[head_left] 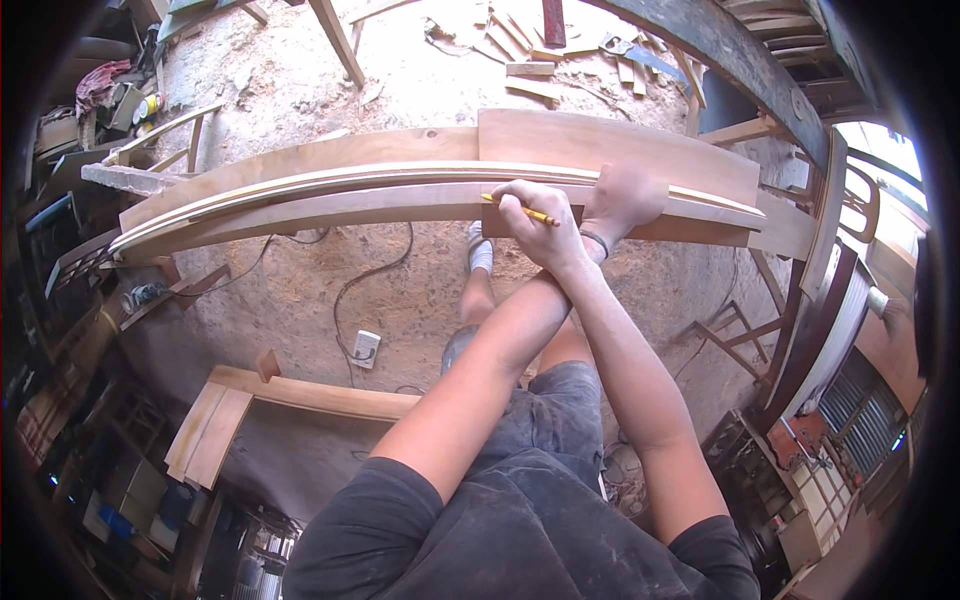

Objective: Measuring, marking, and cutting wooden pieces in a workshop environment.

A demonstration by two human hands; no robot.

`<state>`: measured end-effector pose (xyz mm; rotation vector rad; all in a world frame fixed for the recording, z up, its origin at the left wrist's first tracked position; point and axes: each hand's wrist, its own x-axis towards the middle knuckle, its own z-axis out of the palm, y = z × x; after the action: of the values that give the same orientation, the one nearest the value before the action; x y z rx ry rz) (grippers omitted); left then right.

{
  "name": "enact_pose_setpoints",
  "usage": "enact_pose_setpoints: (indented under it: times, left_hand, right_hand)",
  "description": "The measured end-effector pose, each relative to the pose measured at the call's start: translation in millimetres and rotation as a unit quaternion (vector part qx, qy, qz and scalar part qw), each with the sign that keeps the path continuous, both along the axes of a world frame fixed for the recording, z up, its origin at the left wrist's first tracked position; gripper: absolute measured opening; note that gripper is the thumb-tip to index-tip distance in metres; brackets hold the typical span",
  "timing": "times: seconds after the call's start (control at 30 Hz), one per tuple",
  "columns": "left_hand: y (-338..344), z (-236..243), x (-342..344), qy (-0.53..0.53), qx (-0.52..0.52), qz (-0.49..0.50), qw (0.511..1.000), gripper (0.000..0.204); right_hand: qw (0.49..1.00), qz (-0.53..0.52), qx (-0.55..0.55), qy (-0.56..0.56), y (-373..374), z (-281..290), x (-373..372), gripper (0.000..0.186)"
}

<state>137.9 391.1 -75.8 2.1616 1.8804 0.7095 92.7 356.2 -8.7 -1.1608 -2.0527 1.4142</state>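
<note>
My forearms cross in front of me, the right one above the left. My right hand point(540, 215) is closed around a yellow pencil point(541, 216), its tip at the long pale wooden strip point(350, 207). To the right of it, my left hand point(625, 197) lies over the stacked strips, a dark band point(597, 243) on its wrist. That hand is smeared and its fingers cannot be made out. Behind the strips a wide wooden board point(610, 146) overlaps a longer plank point(400, 144) on its left.
A wooden frame piece point(320, 393) lies low on the left. A cable runs over the dusty floor to a white socket box point(366, 348). Wood offcuts point(530, 70) and a handsaw point(640, 53) lie at the back. Wooden frames stand on the right.
</note>
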Motion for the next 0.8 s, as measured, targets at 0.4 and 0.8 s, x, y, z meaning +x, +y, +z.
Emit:
enact_pose_setpoints:
  times: [0.4, 0.8]
  left_hand:
    - [-0.6, -2.1, -1.7, -0.011, 0.047, 0.016, 0.999, 0.045]
    - [-0.5, 1.5, -2.4, -0.016, 0.044, 0.016, 0.999, 0.042]
  right_hand:
    - [0.999, -0.004, 0.043, 0.027, 0.3, -7.3, -1.8, 0.014]
    - [0.998, 0.008, 0.051, 0.018, -0.2, -4.8, -2.3, 0.015]
